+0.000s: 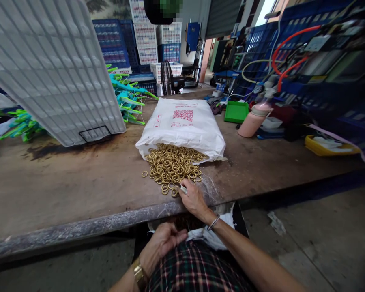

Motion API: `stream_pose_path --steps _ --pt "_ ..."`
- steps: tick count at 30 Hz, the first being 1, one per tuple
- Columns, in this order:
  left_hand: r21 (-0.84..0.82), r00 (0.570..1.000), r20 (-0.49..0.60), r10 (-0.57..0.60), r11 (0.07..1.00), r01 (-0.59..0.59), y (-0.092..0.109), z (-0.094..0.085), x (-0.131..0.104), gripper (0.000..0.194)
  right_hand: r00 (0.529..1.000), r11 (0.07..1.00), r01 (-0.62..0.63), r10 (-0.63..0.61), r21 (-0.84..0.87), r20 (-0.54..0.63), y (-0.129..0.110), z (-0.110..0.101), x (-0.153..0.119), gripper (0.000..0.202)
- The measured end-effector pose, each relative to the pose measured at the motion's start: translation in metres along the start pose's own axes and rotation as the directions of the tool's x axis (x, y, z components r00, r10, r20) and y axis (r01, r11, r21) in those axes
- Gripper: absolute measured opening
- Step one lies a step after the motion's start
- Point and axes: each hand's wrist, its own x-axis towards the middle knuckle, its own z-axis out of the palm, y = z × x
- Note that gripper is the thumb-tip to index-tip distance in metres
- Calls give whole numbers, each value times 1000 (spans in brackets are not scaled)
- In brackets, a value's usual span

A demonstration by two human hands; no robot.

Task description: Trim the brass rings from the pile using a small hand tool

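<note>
Brass-coloured rings [172, 165]: heaped on worktop [79, 182], spilling from white sack [182, 127].
Right hand [194, 198]: pinching small pale item [183, 189], heap's near edge.
Left hand [167, 238]: fingers curled near white cloth [213, 239]; can't tell grip.
Handling: best draw loose edge rings singly, heap undisturbed.

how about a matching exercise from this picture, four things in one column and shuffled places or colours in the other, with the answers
1. rings
2. sack
3. bottle
4. right hand

A. pink
B. at the near side of the heap
C. white, printed in red
D. gold-coloured, piled at an open mouth

Pairs: 1-D, 2-C, 3-A, 4-B
</note>
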Motion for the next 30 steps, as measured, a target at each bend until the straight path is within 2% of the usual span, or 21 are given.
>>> stream_pose_path --steps 3,5,7,9,11,13,14,16,18,19,21,23,24,26,28,30 --pt "43 997 49 -57 998 55 1 0 -4 25 999 998 -31 32 63 -11 4 0 -1 8" --pt "124 987 159 -36 992 17 3 0 -11 18 999 992 -42 44 120 -15 6 -2 0 11" --pt "265 944 326 46 954 -138 7 2 -23 8 998 982 -47 52 181 -19 6 -4 1 14" --pt "389 883 435 176 847 -361 14 8 -36 11 997 968 -60 69 243 -27 5 -7 2 15" --pt "480 832 471 293 707 -520 22 17 -46 20 995 951 -80 93 300 -29 3 -9 4 16" --pt "511 797 407 446 612 -603 30 28 -48 21 992 930 -108 124 351 -24 1 -11 5 18" --pt "522 754 385 532 548 -653 34 32 -46 20 989 918 -126 145 375 -21 1 -12 6 18" --pt "537 622 401 672 378 -754 40 39 -38 19 983 889 -162 185 428 -14 -1 -15 7 18" --pt "550 494 456 741 202 -811 44 43 -27 19 976 849 -193 219 491 4 -2 -17 6 19" --pt "550 444 486 753 131 -825 45 43 -22 20 971 825 -210 237 524 16 -2 -17 6 19" --pt "537 374 537 756 35 -843 47 44 -14 21 960 769 -250 276 589 46 -4 -17 4 20" --pt "509 332 575 748 -9 -861 49 44 -8 21 946 707 -292 315 644 83 -6 -15 2 21" --pt "495 323 586 743 -13 -869 50 45 -6 21 939 677 -309 328 668 102 -7 -15 1 21" --pt "484 343 583 737 24 -875 52 47 -5 18 930 631 -337 341 699 140 -8 -13 0 21" --pt "495 403 550 731 104 -863 55 48 -6 14 924 613 -359 342 704 173 -9 -13 0 21" --pt "501 484 507 713 214 -839 58 48 -7 13 924 623 -368 326 691 199 -9 -14 1 22"
